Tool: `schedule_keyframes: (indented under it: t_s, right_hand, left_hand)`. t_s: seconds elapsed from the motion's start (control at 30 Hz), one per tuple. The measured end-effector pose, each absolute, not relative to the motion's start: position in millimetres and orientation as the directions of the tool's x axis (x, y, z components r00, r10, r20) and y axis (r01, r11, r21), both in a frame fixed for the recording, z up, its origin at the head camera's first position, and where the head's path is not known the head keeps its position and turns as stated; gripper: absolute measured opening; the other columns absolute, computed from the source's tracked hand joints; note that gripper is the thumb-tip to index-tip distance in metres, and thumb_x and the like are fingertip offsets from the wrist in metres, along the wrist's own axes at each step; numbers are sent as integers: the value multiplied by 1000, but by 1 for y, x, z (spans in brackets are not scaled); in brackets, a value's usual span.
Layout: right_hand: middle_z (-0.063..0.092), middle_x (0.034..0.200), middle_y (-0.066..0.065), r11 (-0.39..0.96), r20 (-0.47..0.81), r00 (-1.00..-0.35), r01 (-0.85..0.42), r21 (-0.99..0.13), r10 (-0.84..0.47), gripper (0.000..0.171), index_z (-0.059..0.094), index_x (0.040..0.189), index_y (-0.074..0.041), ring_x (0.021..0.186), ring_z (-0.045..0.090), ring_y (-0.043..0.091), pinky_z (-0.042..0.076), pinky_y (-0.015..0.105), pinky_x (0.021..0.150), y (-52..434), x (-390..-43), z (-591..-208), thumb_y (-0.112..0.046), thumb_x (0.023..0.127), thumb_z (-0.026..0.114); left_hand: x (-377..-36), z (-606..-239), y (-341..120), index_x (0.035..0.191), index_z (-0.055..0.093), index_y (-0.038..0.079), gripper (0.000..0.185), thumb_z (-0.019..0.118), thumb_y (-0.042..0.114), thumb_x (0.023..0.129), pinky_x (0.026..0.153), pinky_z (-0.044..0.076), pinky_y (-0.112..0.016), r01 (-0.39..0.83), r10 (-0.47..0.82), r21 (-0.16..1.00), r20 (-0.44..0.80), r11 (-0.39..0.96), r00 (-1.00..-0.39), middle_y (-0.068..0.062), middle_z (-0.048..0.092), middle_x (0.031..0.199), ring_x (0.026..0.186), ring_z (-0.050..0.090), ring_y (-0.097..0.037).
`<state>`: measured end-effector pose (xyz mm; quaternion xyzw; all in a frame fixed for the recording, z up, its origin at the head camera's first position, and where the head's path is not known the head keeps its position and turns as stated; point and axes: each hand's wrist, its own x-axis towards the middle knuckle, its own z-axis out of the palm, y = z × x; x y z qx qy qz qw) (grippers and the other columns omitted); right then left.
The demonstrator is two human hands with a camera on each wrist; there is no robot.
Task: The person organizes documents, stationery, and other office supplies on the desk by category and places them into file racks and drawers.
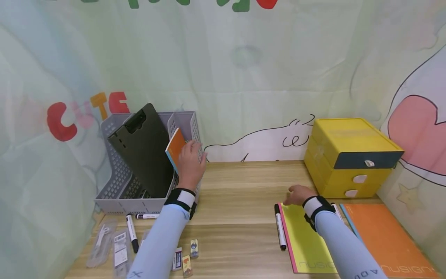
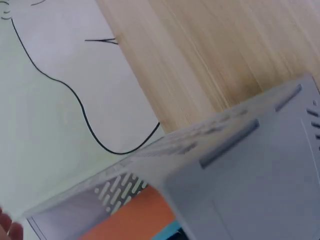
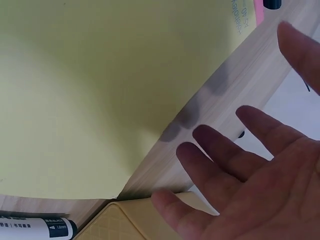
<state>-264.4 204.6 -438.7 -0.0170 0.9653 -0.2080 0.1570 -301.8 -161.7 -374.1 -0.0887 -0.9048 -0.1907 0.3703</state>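
Nearest the head camera lay our 2 sleeved forearms, each banded at the wrist. Our left hand [image 1: 191, 164] reached up to the grey file rack [image 1: 115, 193] at the left of the wooden table [image 1: 237, 193] and held the small orange notebook [image 1: 175, 148], which stood tilted in the rack's right-hand compartment, just beside the black clipboard [image 1: 143, 149] that leaned in the compartment to its left. We saw the hand from the back, its fingers curled over the notebook's right edge; the thumb was hidden. In the left wrist view only fingertips [image 2: 11, 231] showed at the lower left corner, with the orange cover [image 2: 135, 217] behind the slotted rack wall [image 2: 240, 175].

Our right hand [image 1: 299, 195] hovered low over the table at the top edge of the yellow notebook [image 1: 306, 240], holding nothing. In the right wrist view its fingers [image 3: 220, 155] were spread and nearly straight above the bare wood, their shadows falling on the table edge of the yellow cover [image 3: 100, 90]; we could not tell whether any fingertip touched the surface.

A black-capped marker [image 1: 280, 226] lay just left of the yellow notebook, and a large orange notebook [image 1: 386, 240] lay to its right. The yellow drawer box [image 1: 352, 155], with 3 drawers, stood behind them. 2 markers [image 1: 132, 232], packaged items [image 1: 120, 248] and small erasers [image 1: 186, 257] lay in front of the rack.
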Motion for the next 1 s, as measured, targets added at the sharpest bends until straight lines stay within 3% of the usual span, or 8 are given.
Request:
schedule_keyframes:
  t_s: [0.17, 0.3, 0.5, 0.77, 0.9, 1.0]
  right_hand:
    - [55, 131, 31, 916, -302, -941, -17, -401, -150, 68, 55, 128, 11, 121, 51, 47, 41, 56, 101, 209, -260, -439, -25, 78, 84]
    - [61, 124, 26, 931, -321, -935, -25, -363, -150, 63, 61, 122, 6, 115, 55, 42, 43, 55, 98, 210, -257, -436, -23, 73, 88]
    - [64, 112, 18, 960, -293, -949, -33, -279, -118, 52, 69, 112, -4, 99, 58, 33, 47, 56, 87, 213, -255, -442, -22, 68, 92]
    - [65, 111, 22, 976, -106, -989, -80, -205, -103, 42, 70, 117, -3, 97, 60, 38, 44, 66, 84, 205, -258, -455, -19, 80, 82]
    - [62, 117, 28, 979, -64, -994, -73, -191, -87, 56, 62, 125, 3, 106, 58, 44, 42, 67, 90, 201, -260, -457, -28, 83, 80]
    - [58, 122, 30, 976, -160, -986, -5, -217, -41, 80, 52, 132, 8, 105, 56, 43, 39, 69, 93, 201, -258, -456, -43, 78, 82]
  left_hand:
    - [-299, -380, -146, 128, 61, 3, 38, 68, 20, 95, 97, 48, -46, 350, 178, 293, 482, 890, -858, -16, 58, 128, 117, 55, -32]
    - [-299, -389, -140, 132, 59, 4, 41, 68, 22, 96, 99, 47, -44, 328, 227, 324, 313, 887, -922, -15, 58, 131, 119, 56, -31]
    - [-298, -404, -133, 131, 60, 4, 40, 66, 25, 97, 104, 43, -44, 343, 287, 286, 218, 895, -933, -15, 59, 133, 123, 55, -31]
    - [-294, -409, -125, 127, 64, 7, 35, 66, 24, 97, 100, 46, -44, 352, 301, 238, 226, 905, -926, -12, 63, 129, 120, 58, -28]
    - [-293, -410, -122, 127, 63, 7, 35, 65, 24, 97, 101, 46, -43, 360, 318, 240, 197, 901, -927, -11, 64, 128, 118, 60, -28]
    - [-290, -414, -122, 127, 64, 7, 34, 66, 23, 97, 101, 46, -42, 361, 323, 242, 185, 900, -928, -11, 64, 128, 118, 60, -28]
